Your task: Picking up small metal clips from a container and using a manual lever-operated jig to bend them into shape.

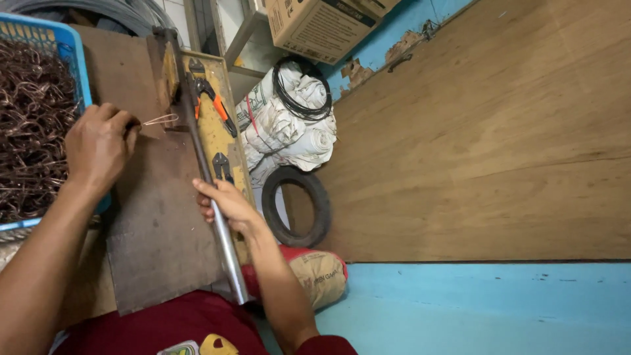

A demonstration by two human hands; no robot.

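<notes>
My left hand (98,144) pinches one end of a thin bent wire piece (160,119), holding it against the top of a dark metal plate (158,223). My right hand (227,207) is wrapped around a long grey metal lever bar (211,190) that runs along the plate's right side. The wire's free end reaches toward the bar's upper part.
A blue plastic crate (62,39) full of several bent brown wires sits at the left. Orange-handled cutters (213,105) lie on a yellow board. A small black tyre (296,204), a white sack with coiled black wire (299,98), a cardboard box (322,23) and a wooden wall are nearby.
</notes>
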